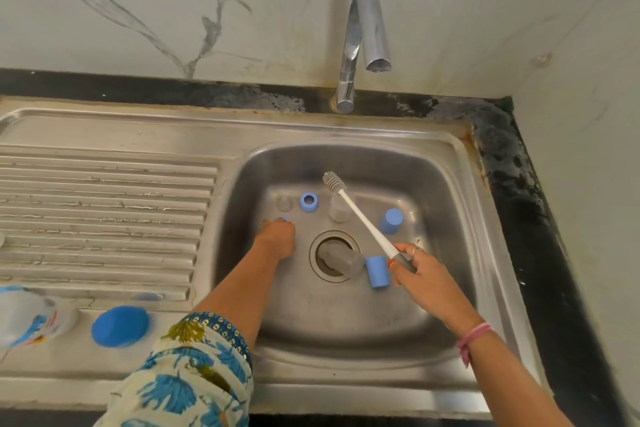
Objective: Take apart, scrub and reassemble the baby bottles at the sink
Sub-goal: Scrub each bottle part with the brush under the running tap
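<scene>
**Scrubbing baby-bottle parts at the sink**

Holding the bottle brush by its grey grip, the right hand curls closed; the left hand pinches a blue ring on the sink floor. Label print on the detergent bottle is unreadable.

Pale veined marble wall, black stained counter edge, chrome tap, daylight soft.
</scene>
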The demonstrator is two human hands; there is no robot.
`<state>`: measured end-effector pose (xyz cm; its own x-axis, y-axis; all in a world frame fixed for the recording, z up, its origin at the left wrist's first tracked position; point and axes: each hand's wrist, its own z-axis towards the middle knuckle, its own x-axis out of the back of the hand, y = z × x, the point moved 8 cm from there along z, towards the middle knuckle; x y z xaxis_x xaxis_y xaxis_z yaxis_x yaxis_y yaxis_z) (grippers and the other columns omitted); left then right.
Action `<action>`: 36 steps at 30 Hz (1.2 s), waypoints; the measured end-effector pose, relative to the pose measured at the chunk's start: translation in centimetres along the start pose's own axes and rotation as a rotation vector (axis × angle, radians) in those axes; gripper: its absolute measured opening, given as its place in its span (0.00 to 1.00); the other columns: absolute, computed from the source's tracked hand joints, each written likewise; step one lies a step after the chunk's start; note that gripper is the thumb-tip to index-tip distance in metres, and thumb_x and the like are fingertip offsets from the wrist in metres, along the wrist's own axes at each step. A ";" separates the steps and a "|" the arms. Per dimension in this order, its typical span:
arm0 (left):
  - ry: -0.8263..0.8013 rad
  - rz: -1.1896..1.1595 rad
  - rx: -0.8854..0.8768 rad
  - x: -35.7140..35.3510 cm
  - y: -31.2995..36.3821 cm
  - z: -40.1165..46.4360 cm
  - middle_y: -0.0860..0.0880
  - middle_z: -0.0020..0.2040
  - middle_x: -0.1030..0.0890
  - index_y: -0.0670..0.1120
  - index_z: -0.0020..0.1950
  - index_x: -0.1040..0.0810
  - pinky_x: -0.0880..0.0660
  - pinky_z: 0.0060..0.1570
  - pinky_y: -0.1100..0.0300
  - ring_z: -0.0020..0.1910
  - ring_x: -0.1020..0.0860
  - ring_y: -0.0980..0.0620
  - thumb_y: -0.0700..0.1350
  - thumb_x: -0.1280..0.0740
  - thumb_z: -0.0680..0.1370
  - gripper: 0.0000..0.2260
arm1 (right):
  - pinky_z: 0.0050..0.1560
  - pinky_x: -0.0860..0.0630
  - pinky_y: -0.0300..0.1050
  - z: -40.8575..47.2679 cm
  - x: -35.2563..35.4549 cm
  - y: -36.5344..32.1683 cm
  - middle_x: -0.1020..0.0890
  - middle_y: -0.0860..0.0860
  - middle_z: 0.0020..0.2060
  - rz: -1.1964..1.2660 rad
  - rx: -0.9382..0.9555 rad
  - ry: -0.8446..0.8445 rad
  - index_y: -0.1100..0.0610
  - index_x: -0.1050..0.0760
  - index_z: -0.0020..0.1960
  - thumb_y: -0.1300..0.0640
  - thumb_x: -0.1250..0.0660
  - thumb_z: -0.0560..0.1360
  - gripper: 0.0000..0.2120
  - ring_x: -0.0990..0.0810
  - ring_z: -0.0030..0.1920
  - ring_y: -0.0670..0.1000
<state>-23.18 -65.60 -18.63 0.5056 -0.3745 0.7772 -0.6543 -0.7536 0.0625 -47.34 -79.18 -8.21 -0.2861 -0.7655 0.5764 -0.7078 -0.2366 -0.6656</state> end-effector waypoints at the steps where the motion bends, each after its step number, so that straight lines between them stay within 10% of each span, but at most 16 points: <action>1: 0.033 -0.006 0.020 0.5 -0.1 0.0 0.45 0.65 0.28 0.46 0.66 0.27 0.31 0.62 0.52 0.65 0.32 0.40 0.43 0.42 0.79 0.16 | 0.38 0.31 0.40 0.0 0.0 -0.1 0.21 0.48 0.41 -0.002 0.000 0.002 0.46 0.27 0.63 0.52 0.39 0.79 0.13 0.27 0.35 0.45; 12: 0.399 -0.355 -0.090 11.7 3.1 -3.1 0.41 0.57 0.21 0.46 0.75 0.41 0.28 0.58 0.45 0.64 0.32 0.38 0.49 0.37 0.79 0.27 | 0.36 0.30 0.42 -1.6 1.4 0.4 0.20 0.51 0.39 0.087 0.007 0.069 0.43 0.27 0.58 0.51 0.38 0.79 0.09 0.28 0.31 0.46; 18: 0.698 -0.151 -0.294 20.3 8.0 -6.5 0.46 0.38 0.20 0.52 0.80 0.50 0.30 0.58 0.51 0.48 0.25 0.41 0.51 0.38 0.79 0.32 | 0.36 0.28 0.46 -2.6 2.7 0.5 0.19 0.54 0.38 0.122 0.021 0.123 0.41 0.27 0.51 0.52 0.38 0.78 0.06 0.28 0.30 0.48; 36: 0.438 -0.245 -0.045 22.9 9.1 -3.2 0.41 0.60 0.22 0.59 0.78 0.62 0.31 0.62 0.47 0.67 0.32 0.36 0.46 0.35 0.78 0.41 | 0.39 0.25 0.48 -2.9 4.7 0.5 0.19 0.56 0.40 0.163 0.031 0.172 0.38 0.29 0.49 0.52 0.37 0.79 0.08 0.26 0.33 0.48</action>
<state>-19.37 -79.34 1.74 0.3705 0.0798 0.9254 -0.5744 -0.7633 0.2957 -50.87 -81.13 -4.46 -0.5027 -0.6828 0.5302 -0.6240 -0.1379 -0.7691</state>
